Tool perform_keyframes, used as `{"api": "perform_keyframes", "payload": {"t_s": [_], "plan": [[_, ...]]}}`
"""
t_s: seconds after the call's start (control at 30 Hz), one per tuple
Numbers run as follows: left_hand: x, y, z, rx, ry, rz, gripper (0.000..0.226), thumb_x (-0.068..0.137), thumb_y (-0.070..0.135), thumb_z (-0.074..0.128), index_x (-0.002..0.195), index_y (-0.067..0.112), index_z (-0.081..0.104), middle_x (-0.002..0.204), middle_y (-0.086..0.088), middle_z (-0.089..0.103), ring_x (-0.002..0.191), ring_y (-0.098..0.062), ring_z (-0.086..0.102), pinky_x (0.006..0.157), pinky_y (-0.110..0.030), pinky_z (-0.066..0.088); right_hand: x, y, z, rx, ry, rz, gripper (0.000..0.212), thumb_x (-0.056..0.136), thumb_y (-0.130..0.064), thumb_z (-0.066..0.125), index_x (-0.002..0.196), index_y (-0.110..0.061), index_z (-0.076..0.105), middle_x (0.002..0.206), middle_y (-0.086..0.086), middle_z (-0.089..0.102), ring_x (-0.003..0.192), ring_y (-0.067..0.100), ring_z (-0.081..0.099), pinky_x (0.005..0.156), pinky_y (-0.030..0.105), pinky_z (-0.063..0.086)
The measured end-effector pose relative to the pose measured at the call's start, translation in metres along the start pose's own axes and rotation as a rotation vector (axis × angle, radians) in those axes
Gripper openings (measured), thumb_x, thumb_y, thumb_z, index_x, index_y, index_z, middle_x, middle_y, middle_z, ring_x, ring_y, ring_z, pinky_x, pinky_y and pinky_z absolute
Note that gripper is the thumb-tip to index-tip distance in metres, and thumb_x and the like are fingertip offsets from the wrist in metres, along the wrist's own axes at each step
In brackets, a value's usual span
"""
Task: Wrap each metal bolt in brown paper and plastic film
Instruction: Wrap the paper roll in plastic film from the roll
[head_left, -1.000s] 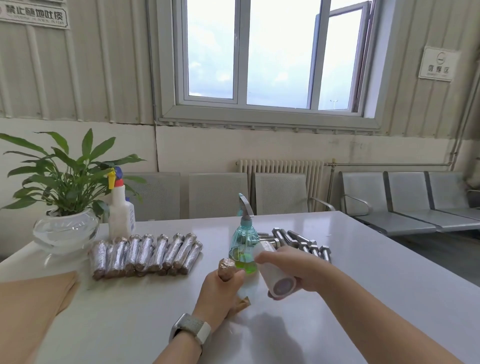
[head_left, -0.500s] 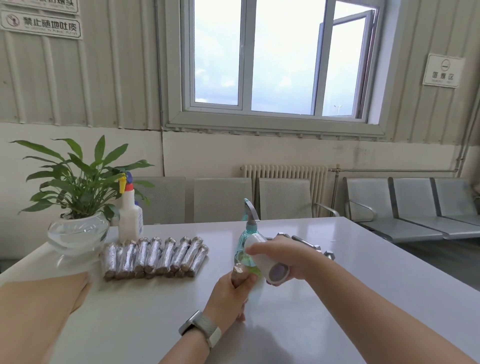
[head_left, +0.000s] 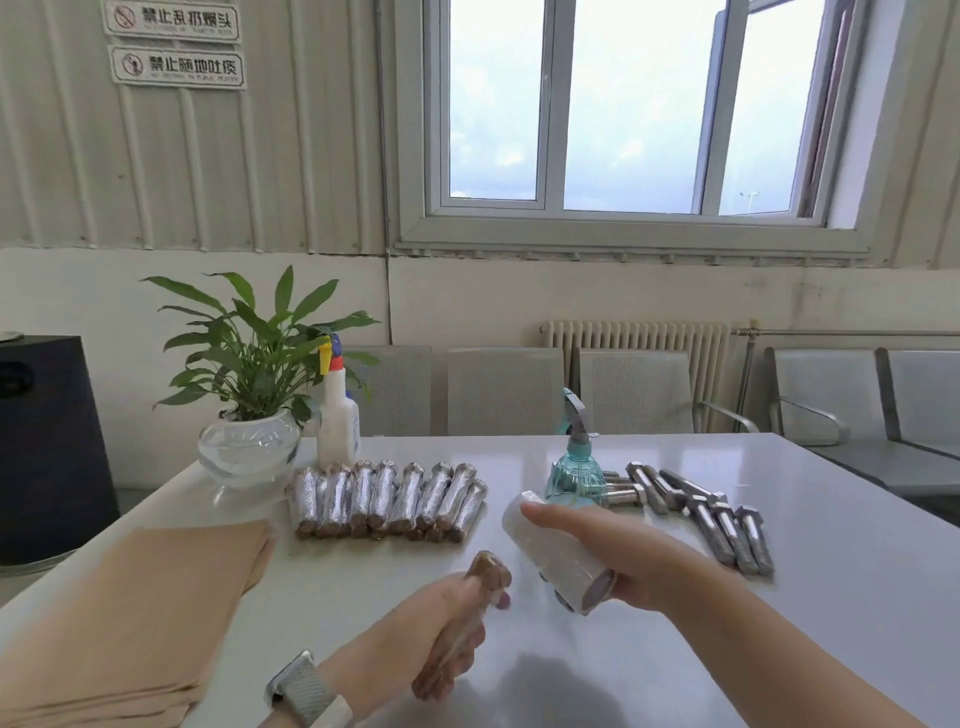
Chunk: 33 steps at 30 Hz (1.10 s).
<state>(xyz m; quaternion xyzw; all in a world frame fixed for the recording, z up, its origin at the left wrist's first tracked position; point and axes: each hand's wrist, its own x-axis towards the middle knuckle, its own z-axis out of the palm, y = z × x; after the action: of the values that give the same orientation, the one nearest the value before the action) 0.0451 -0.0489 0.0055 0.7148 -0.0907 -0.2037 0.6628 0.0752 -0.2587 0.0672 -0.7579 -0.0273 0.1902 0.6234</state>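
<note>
Left hand (head_left: 447, 618) gripping paper-wrapped bolt (head_left: 462, 623), right hand (head_left: 623, 551) clasping plastic film roll (head_left: 556, 553), both hovering over white table (head_left: 779, 649) beneath window (head_left: 623, 119).

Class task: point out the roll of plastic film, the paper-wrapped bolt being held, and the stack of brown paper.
roll of plastic film (head_left: 558, 553), head view, its side
paper-wrapped bolt (head_left: 489, 567), head view, top end
stack of brown paper (head_left: 156, 597), head view, top sheet

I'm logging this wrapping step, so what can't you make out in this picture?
Head view:
- Paper-wrapped bolt: middle hidden by the left hand.
- Film roll: partly covered by the right hand; loose film end too blurred.
- Bare bolts: some hidden behind the green spray bottle.
</note>
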Motion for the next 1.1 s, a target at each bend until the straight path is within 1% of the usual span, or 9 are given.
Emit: {"api": "perform_keyframes", "payload": {"t_s": [0.13,0.27,0.47,0.63,0.7,0.8,0.87,0.97,1.1], "plan": [[0.001,-0.015,-0.008,-0.120,-0.115,0.205,0.049,0.083,0.049,0.068,0.105,0.006,0.059,0.078,-0.015,0.043,0.059,-0.021,0.040,0.055,-0.028,0.039,0.003,-0.002,-0.006,-0.041,-0.064,-0.008,0.077,0.061,-0.061,0.082,0.117,-0.013,0.061,0.085,0.010,0.067,0.071,0.021,0.065,0.068,0.034,0.052],[0.001,-0.014,-0.006,-0.050,-0.144,0.262,0.048,0.087,0.053,0.064,0.112,0.014,0.056,0.071,-0.018,0.025,0.060,-0.033,0.023,0.049,-0.029,0.037,0.005,0.002,-0.012,-0.017,-0.069,-0.043,0.075,0.058,-0.063,0.081,0.113,-0.014,0.065,0.084,0.008,0.067,0.073,0.021,0.064,0.071,0.035,0.052],[0.004,-0.016,-0.003,0.089,-0.084,0.263,0.052,0.090,0.054,0.055,0.112,0.006,0.047,0.062,0.011,0.034,0.050,-0.008,0.034,0.040,-0.014,0.029,0.010,0.021,-0.012,0.012,-0.050,-0.047,0.070,0.059,-0.063,0.078,0.109,-0.015,0.067,0.083,0.007,0.065,0.072,0.022,0.062,0.071,0.036,0.049],[0.009,-0.018,-0.001,0.362,0.047,0.329,0.024,0.086,0.059,0.049,0.093,0.038,0.057,0.055,0.013,0.048,0.053,-0.009,0.042,0.048,-0.015,0.035,0.005,0.022,-0.011,0.000,-0.094,-0.102,0.063,0.067,-0.051,0.079,0.110,-0.010,0.061,0.084,0.009,0.059,0.066,0.026,0.062,0.063,0.035,0.053],[0.009,-0.017,0.000,0.444,0.089,0.367,0.020,0.091,0.053,0.048,0.102,0.040,0.058,0.062,0.006,0.062,0.053,-0.011,0.051,0.052,-0.018,0.041,0.002,0.020,-0.007,0.002,-0.085,-0.140,0.058,0.067,-0.048,0.080,0.108,-0.012,0.062,0.085,0.009,0.060,0.066,0.024,0.062,0.063,0.033,0.053],[0.008,-0.014,0.003,0.337,0.086,0.362,0.019,0.091,0.047,0.052,0.106,0.037,0.059,0.076,-0.007,0.072,0.048,-0.020,0.058,0.046,-0.024,0.045,0.000,0.019,0.006,-0.088,0.044,-0.207,0.058,0.055,-0.051,0.080,0.106,-0.029,0.061,0.090,0.000,0.068,0.073,0.014,0.065,0.066,0.031,0.053],[0.007,-0.011,0.005,0.350,0.140,0.373,0.016,0.089,0.047,0.053,0.101,0.039,0.058,0.068,-0.005,0.070,0.042,-0.016,0.051,0.043,-0.019,0.040,-0.001,0.020,0.017,-0.164,0.157,-0.281,0.058,0.049,-0.053,0.079,0.099,-0.039,0.055,0.088,-0.007,0.068,0.072,0.008,0.065,0.061,0.027,0.051],[0.009,-0.011,0.006,0.227,0.206,0.349,0.023,0.085,0.045,0.058,0.100,0.028,0.058,0.054,0.001,0.048,0.040,-0.010,0.036,0.039,-0.016,0.031,-0.001,0.026,0.033,-0.236,0.290,-0.464,0.052,0.052,-0.050,0.078,0.094,-0.045,0.046,0.089,-0.016,0.064,0.071,0.006,0.064,0.059,0.030,0.053],[0.013,-0.016,0.006,0.039,0.278,0.236,0.024,0.097,0.031,0.058,0.104,0.009,0.054,0.051,0.008,0.039,0.037,-0.009,0.025,0.033,-0.016,0.022,-0.001,0.037,0.050,-0.494,0.365,-0.725,0.046,0.059,-0.048,0.059,0.102,-0.049,0.043,0.098,-0.022,0.056,0.094,-0.003,0.055,0.072,0.014,0.044]]}}
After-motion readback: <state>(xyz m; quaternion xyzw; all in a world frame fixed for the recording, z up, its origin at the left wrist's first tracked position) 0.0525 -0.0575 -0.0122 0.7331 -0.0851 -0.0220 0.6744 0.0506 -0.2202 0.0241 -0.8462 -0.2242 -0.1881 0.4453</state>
